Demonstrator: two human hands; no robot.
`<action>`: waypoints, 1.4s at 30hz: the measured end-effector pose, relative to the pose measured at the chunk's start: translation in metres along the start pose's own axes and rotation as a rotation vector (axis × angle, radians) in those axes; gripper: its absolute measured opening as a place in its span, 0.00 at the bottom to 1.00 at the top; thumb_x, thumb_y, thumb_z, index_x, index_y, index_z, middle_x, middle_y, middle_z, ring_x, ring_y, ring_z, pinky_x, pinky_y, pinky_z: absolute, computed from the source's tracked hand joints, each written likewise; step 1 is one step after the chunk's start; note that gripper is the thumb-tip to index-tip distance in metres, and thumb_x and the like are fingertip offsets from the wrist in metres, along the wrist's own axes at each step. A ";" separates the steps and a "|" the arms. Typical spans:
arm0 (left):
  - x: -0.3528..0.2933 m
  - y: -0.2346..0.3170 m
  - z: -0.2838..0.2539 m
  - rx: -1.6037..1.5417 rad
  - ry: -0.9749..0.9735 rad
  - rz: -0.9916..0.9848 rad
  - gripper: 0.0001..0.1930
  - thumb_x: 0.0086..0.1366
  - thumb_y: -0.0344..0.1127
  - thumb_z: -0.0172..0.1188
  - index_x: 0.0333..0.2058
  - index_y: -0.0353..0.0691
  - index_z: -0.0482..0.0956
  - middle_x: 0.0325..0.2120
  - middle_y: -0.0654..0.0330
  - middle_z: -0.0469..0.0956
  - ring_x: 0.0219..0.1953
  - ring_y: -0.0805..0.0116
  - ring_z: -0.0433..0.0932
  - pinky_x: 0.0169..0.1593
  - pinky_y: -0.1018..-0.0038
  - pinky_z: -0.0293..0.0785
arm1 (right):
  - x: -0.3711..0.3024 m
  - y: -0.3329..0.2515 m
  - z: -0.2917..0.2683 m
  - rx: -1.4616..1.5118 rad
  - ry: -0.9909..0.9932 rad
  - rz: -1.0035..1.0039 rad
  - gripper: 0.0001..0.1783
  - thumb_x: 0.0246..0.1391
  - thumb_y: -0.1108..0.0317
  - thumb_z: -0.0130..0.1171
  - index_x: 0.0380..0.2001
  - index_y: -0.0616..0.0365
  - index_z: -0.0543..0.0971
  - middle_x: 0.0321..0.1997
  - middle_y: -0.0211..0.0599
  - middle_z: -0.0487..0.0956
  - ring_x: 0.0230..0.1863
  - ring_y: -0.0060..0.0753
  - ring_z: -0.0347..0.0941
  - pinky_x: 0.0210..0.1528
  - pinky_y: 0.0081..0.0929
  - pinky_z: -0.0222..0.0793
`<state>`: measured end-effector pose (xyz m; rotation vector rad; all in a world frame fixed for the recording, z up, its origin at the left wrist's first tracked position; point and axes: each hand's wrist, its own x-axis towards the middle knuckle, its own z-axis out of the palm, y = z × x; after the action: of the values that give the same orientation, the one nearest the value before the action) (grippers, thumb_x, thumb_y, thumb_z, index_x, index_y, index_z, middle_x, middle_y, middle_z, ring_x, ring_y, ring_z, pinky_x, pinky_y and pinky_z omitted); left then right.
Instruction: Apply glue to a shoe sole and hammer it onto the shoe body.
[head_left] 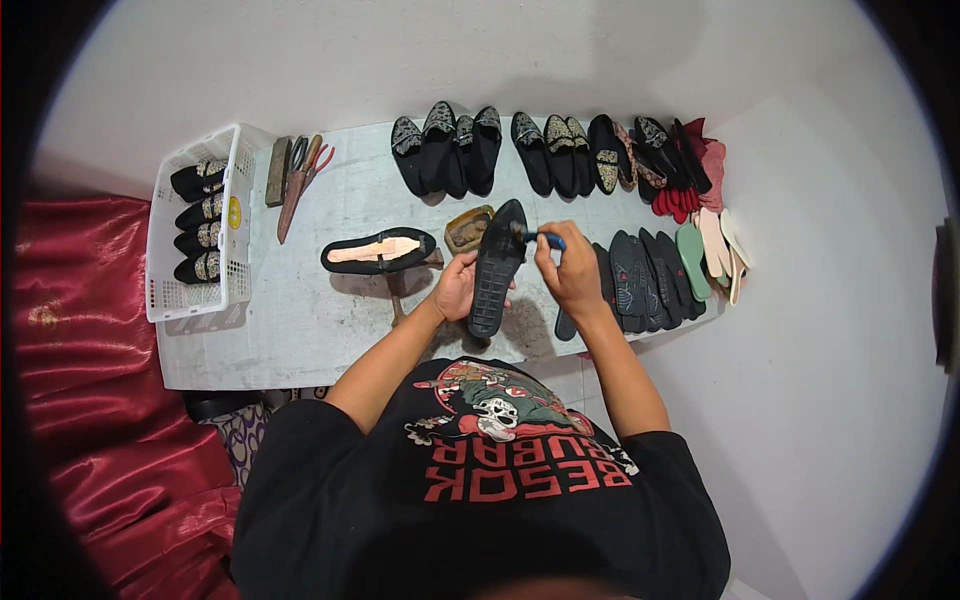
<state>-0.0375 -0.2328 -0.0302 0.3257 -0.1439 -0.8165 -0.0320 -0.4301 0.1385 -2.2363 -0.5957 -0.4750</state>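
My left hand (pixel 456 290) grips a black shoe sole (pixel 492 285) from its left side, the pointed toe end facing away from me. A grid pattern covers the sole's upturned face. In my right hand (pixel 572 268) is a small brush with a blue handle (pixel 548 240), its tip at the right edge of the sole near the toe. Just behind the sole stands a stained, shallow container (pixel 468 230), partly covered by it. Left of my hands, a black shoe (pixel 378 252) with a pale inside lies over a metal shoe stand (pixel 397 290).
A white plastic basket (pixel 240 200) holds several shoes at the left. Pliers (pixel 318 160) and other hand tools lie beside it. Rows of patterned black shoes (pixel 440 150) line the back of the table (pixel 250 350). Black soles (pixel 650 280) and coloured insoles (pixel 693 262) are at the right.
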 end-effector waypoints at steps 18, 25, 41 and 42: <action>-0.005 0.002 -0.005 -0.065 0.068 -0.036 0.32 0.74 0.52 0.32 0.62 0.35 0.70 0.54 0.47 0.77 0.55 0.48 0.78 0.57 0.45 0.75 | -0.019 -0.006 0.001 -0.004 0.025 0.022 0.08 0.56 0.75 0.62 0.38 0.64 0.75 0.33 0.46 0.77 0.34 0.50 0.76 0.37 0.38 0.72; -0.005 0.000 0.000 -0.077 0.070 -0.094 0.31 0.75 0.53 0.33 0.62 0.37 0.70 0.55 0.49 0.77 0.55 0.48 0.78 0.58 0.43 0.74 | -0.001 0.008 -0.001 -0.039 0.137 0.019 0.09 0.56 0.75 0.63 0.38 0.65 0.75 0.35 0.48 0.77 0.35 0.52 0.76 0.38 0.39 0.72; -0.001 -0.002 -0.001 -0.050 0.006 -0.143 0.32 0.74 0.54 0.33 0.62 0.35 0.70 0.54 0.48 0.77 0.55 0.49 0.78 0.57 0.45 0.75 | 0.012 0.011 -0.002 -0.021 0.131 -0.053 0.08 0.57 0.76 0.61 0.39 0.66 0.75 0.34 0.48 0.77 0.34 0.52 0.76 0.38 0.38 0.72; 0.000 -0.003 0.000 -0.040 -0.007 -0.134 0.32 0.74 0.54 0.33 0.62 0.35 0.70 0.54 0.48 0.77 0.55 0.49 0.78 0.57 0.45 0.75 | 0.015 0.010 -0.001 -0.023 0.124 -0.053 0.08 0.57 0.76 0.61 0.39 0.66 0.75 0.35 0.48 0.77 0.34 0.52 0.76 0.38 0.38 0.72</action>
<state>-0.0401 -0.2346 -0.0318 0.2971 -0.1132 -0.9523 -0.0142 -0.4330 0.1408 -2.1985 -0.5884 -0.6462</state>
